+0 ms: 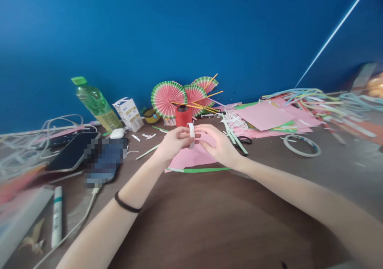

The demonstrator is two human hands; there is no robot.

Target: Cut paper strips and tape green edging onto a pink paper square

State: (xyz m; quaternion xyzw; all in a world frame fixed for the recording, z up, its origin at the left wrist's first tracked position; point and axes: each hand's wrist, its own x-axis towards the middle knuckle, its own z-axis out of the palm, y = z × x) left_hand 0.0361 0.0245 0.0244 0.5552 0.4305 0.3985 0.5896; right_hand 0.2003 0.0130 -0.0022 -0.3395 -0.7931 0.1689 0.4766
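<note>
Between my two hands a narrow white roll of tape (192,135) stands edge-on, over the middle of the table. My left hand (175,142) pinches it from the left, fingers curled around its side. From the right, the curved fingers of my right hand (218,143) meet the same roll; their tips are partly hidden. Beneath the hands lies a pink sheet of paper (191,153) with a green strip (206,169) along its near edge. A red spool of thread (183,117) stands just behind the roll.
Pleated pink-and-green paper fans (169,97) lean by the blue wall. Black-handled scissors (243,141), another tape roll (302,146) and pink sheets (265,115) lie right. At left are a green bottle (97,103), a small carton (129,113), phones (73,151) and a marker (56,217).
</note>
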